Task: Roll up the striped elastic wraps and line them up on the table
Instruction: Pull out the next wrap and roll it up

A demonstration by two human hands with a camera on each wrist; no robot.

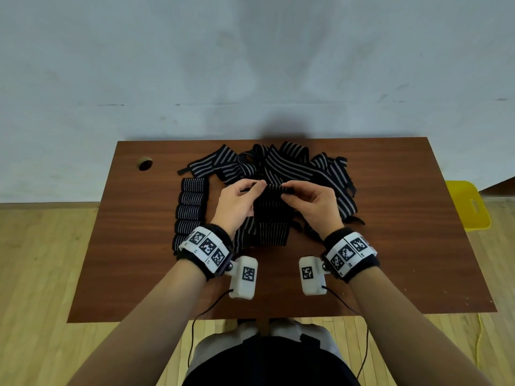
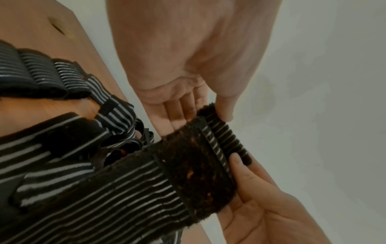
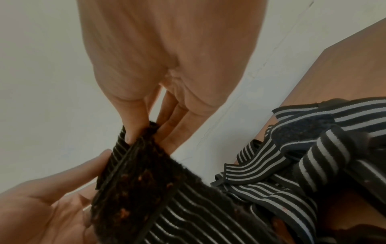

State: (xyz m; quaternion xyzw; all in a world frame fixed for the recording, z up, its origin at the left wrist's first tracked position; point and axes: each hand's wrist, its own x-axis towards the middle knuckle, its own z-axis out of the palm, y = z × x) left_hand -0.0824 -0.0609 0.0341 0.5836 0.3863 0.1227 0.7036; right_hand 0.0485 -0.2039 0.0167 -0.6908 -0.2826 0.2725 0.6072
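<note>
From the head view, the wrap [image 1: 274,207] is held above the tabletop [image 1: 404,246], its top edge pinched by the left hand [image 1: 237,201] and the right hand [image 1: 315,204]. A row of finished rolls [image 1: 191,213] lies just left of the left hand, with the unrolled pile [image 1: 278,165] behind; bare tabletop lies to the right.

In the left wrist view, a first tight turn [image 2: 227,140] is clamped between thumb and fingers [image 2: 236,161]. The edges are best kept square and the tension even.

In the right wrist view, the fuzzy patch [image 3: 135,173] faces inward, and snagging is judged likely.
</note>
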